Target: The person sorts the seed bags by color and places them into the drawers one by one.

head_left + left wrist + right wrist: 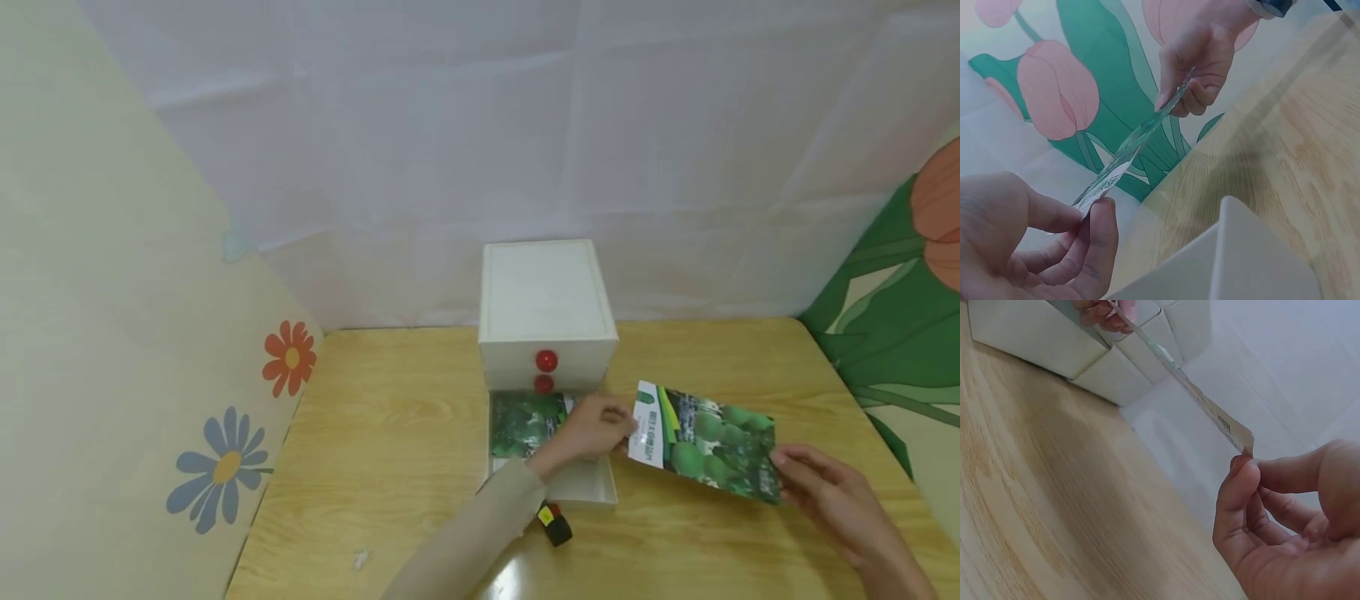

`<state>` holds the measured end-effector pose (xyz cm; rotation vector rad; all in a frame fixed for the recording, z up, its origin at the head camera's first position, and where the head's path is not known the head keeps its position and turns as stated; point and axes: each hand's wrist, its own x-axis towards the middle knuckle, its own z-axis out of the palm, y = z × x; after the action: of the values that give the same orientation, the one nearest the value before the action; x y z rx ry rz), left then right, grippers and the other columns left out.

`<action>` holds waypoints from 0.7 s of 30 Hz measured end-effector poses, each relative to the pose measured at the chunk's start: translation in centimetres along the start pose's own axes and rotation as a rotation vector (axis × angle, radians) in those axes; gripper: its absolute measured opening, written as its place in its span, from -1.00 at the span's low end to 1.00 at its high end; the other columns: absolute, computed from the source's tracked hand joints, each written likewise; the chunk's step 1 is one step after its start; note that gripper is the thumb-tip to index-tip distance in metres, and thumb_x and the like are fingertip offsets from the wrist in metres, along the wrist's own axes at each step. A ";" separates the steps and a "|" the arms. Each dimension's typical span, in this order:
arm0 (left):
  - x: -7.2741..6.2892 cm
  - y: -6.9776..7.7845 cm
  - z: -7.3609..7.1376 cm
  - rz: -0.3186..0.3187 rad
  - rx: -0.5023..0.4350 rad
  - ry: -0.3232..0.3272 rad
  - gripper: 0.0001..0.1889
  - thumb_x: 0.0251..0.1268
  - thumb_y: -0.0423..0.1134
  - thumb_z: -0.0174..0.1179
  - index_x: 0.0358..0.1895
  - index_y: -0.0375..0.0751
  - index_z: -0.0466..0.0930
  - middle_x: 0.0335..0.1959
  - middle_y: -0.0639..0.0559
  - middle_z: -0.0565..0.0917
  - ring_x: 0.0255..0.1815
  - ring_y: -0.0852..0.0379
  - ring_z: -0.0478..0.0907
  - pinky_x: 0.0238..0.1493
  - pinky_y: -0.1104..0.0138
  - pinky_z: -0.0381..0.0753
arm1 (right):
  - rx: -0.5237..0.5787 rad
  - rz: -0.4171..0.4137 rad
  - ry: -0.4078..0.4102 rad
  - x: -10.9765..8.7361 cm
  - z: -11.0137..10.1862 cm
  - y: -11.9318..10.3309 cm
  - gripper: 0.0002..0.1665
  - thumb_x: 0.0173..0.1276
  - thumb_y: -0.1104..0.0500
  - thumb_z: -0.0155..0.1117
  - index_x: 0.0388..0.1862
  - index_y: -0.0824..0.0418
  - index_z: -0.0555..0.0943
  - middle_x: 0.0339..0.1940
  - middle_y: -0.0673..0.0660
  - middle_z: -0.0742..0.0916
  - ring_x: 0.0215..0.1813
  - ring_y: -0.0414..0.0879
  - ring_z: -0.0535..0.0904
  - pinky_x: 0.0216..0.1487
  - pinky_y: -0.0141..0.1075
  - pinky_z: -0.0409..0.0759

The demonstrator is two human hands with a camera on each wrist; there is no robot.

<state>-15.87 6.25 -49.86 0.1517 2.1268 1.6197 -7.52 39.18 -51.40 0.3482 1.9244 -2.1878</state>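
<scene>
Held up above the table is a leaflet [705, 442], glossy, printed with green round fruit and a white end with green lettering. My left hand [597, 427] pinches its white end between thumb and fingers, over the right side of the pulled-out drawer [592, 483]. At the opposite end, my right hand [832, 492] pinches the dark green corner. Both wrist views show the leaflet [1191, 390] nearly edge-on, stretched between the two hands. A second, similar green leaflet [517, 423] lies in the drawer, partly hidden by my left hand.
A white box of drawers [547, 292] with red round knobs [547, 361] stands at the back of the wooden table [390, 467], near a white cloth wall. Below my left sleeve [480, 533] shows a small black piece with a yellow patch [555, 525]. Flower-patterned panels flank the table.
</scene>
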 end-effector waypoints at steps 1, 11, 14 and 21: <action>-0.1 -0.1 -0.1 -0.001 0.002 0.002 -0.93 0.47 -0.32 0.34 -0.11 -0.23 0.73 -0.40 0.09 0.74 -0.50 0.20 0.67 -0.38 0.38 0.74 | 0.000 -0.003 -0.002 0.0 0.1 0.0 -0.59 0.68 0.32 0.12 -0.13 -0.09 0.82 -0.20 -0.22 0.79 -0.23 -0.31 0.69 -0.24 -0.46 0.74; -0.7 -0.9 -0.8 -0.031 -0.029 0.018 -0.95 0.47 -0.29 0.34 -0.12 -0.15 0.72 -0.37 0.09 0.75 -0.46 0.17 0.68 -0.35 0.37 0.75 | -0.025 -0.015 -0.016 0.2 1.1 -0.1 -0.61 0.68 0.32 0.12 -0.11 -0.09 0.81 -0.20 -0.21 0.77 -0.23 -0.29 0.68 -0.24 -0.45 0.74; -0.9 -1.1 -1.0 -0.018 -0.029 0.023 -0.94 0.46 -0.29 0.34 -0.11 -0.16 0.73 -0.36 0.10 0.75 -0.46 0.18 0.69 -0.36 0.37 0.75 | -0.026 -0.010 -0.014 0.3 1.3 0.0 -0.62 0.68 0.32 0.14 -0.11 -0.09 0.81 -0.21 -0.21 0.77 -0.24 -0.29 0.68 -0.25 -0.44 0.74; -1.5 -1.8 -1.7 0.014 -0.007 0.033 -0.92 0.49 -0.28 0.34 -0.09 -0.20 0.73 -0.33 0.13 0.75 -0.48 0.23 0.67 -0.38 0.41 0.73 | -0.065 0.015 -0.013 0.5 2.1 0.2 -0.64 0.67 0.29 0.16 -0.13 -0.11 0.80 -0.22 -0.22 0.78 -0.25 -0.29 0.67 -0.25 -0.43 0.73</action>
<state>-14.90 3.62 -50.77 0.1389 2.1493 1.6483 -8.05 37.11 -51.51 0.3352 1.9738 -2.1076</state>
